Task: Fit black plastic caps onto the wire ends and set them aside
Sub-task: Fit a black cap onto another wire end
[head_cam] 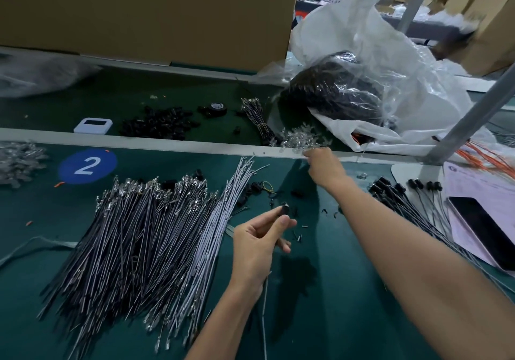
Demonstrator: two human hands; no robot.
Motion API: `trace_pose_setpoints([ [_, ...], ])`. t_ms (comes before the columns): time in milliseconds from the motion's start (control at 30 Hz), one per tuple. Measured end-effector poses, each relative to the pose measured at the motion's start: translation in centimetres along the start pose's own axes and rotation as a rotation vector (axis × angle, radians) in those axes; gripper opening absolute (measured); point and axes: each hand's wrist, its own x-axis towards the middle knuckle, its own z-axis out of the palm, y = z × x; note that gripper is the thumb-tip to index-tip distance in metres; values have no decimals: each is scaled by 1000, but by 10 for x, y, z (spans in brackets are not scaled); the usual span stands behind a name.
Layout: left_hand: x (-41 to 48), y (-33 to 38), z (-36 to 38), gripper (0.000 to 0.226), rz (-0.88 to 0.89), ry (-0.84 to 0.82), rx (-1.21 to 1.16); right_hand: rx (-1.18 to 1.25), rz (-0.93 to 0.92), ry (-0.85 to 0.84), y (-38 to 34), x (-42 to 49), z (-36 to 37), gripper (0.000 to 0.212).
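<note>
While the left hand (262, 237) pinches a black cap (284, 209), its wire (264, 318) trailing to six o'clock, the right hand (323, 169) reaches at one o'clock, fingertips hidden, beside clear pieces (301, 138).

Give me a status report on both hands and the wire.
Left hand pinches wire, black cap on its tip. Right hand at clear pile by rail, grip unclear. Nothing blocking.

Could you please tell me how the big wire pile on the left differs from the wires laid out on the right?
The left wire pile ends in bare metal terminals; the right wires carry black caps. The left pile is large and dense; the right wires are fewer and fanned out. Both are thin wires lying on the green mat.
</note>
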Motion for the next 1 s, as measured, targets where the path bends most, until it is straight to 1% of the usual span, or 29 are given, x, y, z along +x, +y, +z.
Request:
trace_pose_setpoints([
  [67, 1, 0, -1, 24, 10, -9, 15, -33, -15, -6, 0, 1, 0, 29],
  [133, 1, 0, -2, 27, 16, -13, 9, -23, -12, -19, 1, 1, -4, 24],
  [267, 1, 0, -2, 32, 35, -11, 5, -32, -68, -98, 2, -10, -13, 19],
  [400, 0, 0, -2, 29, 51, -21, 38, -60, -98, -151, 5, -26, -12, 21],
  [467, -1, 1, -1, 25, 59, -20, 37, -48, -94, -151, 4, -34, -12, 19],
  [600, -1, 1, -1, 23, 68, -23, 38, -13, -84, -98, 2, -42, -7, 14],
  [700, -2, 2, -2, 33, 64, -20, 37, 140, -19, -85, 1, -45, -11, 10],
  [767, -2, 3, -3, 40, 58, -1, -7, 313, -20, -45, -3, -55, -20, 7],
  [800, -2, 3, -3, 38, 61, 8, -30, 427, -50, -30, -6, -64, -27, 3],
  [867, -1, 3, -4, 31, 64, 17, -57, 620, -138, 4, -15, -87, -42, 8],
  [933, -1, 3, -3, 27, 56, 26, -56, 764, -207, 5, -23, -112, -54, 12],
  [1000, -2, 4, -2, 24, 60, 30, -26, 843, -233, -29, -30, -129, -60, 13],
])
